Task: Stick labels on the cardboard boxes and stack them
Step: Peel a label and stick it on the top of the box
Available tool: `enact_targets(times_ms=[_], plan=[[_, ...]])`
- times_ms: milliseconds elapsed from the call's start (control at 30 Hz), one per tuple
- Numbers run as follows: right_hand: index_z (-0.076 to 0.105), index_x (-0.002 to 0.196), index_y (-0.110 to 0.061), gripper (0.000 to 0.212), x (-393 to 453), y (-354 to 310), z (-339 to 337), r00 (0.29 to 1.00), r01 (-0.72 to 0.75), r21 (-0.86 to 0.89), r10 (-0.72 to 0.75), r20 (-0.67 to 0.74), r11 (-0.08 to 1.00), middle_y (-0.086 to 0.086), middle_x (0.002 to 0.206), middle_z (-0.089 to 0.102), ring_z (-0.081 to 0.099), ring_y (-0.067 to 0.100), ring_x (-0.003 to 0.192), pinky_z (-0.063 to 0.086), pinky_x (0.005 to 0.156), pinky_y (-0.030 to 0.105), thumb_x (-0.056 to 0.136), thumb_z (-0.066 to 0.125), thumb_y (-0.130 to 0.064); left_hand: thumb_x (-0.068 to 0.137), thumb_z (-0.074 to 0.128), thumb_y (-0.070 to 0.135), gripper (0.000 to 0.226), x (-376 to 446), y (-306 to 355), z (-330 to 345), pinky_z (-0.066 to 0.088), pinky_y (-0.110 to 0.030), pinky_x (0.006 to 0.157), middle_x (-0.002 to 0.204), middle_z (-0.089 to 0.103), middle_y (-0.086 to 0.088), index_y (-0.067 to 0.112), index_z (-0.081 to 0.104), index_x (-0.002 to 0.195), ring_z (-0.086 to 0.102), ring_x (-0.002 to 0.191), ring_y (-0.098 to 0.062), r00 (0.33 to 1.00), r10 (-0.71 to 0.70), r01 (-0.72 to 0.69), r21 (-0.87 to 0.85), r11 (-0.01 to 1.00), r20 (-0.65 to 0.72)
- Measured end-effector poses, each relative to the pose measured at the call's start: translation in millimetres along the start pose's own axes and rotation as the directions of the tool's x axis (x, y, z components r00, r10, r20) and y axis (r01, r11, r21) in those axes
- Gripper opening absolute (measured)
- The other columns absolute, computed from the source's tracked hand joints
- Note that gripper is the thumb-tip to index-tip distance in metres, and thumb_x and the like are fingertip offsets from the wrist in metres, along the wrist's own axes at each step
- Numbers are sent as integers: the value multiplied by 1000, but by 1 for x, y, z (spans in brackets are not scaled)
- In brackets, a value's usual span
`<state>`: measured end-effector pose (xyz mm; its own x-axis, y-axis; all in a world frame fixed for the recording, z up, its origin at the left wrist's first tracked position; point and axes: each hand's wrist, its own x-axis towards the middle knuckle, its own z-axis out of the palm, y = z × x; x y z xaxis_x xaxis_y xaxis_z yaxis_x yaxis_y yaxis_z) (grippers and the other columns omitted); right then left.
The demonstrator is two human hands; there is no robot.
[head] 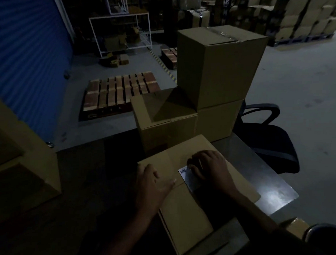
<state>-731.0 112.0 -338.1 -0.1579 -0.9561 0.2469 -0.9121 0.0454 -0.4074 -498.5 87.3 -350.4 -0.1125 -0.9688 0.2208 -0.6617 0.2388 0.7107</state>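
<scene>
Two hands are working on the nearest cardboard box (181,208), which is lying flat on the dark table (275,196) at lower centre of the frame. The left hand (153,182) is resting palm-down on the box top near its left edge, fingers straight and spread, gripping nothing. The right hand (209,167) is pressing down on a white barcode label (190,177) at the middle of the box top; fingers are bent slightly over the label's far side, flat against it rather than pinching. The label's near-left corner with the barcode is showing, the rest is going under the hand. Just behind, at frame centre, a low box (163,115) is sitting on the table touching the near one, a second box (219,119) beside it on the right, and a tall taped box (220,66) is stacked on that second one. A black office chair (268,134) is standing at right, past the table edge. A wooden pallet (120,93) is lying on the floor at centre left. Stacked cartons (308,17) are filling the upper right, a blue roller shutter (26,55) the upper left.
</scene>
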Motion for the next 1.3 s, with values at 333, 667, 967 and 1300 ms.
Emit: enact_targets(times_ms=[333,667,967,1300], plan=[[58,112,-34,37,-17,-16,7,1000,9,-131,-9,0,991,-7,114,53,47,19,105,35,90,42,91,47,-62,91,51,68,37,24,14,32,43,-40,80,88,48,11,33,45,83,51,87,-17,974,224,-226,219,949,34],[48,100,-40,24,-11,-17,12,999,-12,-177,6,-34,984,-12,101,45,43,14,96,33,87,39,93,52,-62,92,60,56,30,22,12,30,45,-39,80,87,48,11,33,43,82,49,86,-15,975,218,-220,233,947,36],[49,98,-41,24,-17,-19,10,998,14,-166,-23,-53,986,-15,101,44,41,11,95,30,88,36,95,50,-64,92,57,51,26,20,13,29,48,-41,83,88,48,10,32,44,82,49,86,-16,981,186,-191,219,957,47],[54,116,-44,32,-17,-20,5,994,97,-118,-90,63,988,-10,123,45,39,15,114,27,90,35,94,45,-65,94,62,41,21,19,11,30,47,-41,86,89,48,10,31,47,84,49,87,-16,982,181,-187,228,955,47]])
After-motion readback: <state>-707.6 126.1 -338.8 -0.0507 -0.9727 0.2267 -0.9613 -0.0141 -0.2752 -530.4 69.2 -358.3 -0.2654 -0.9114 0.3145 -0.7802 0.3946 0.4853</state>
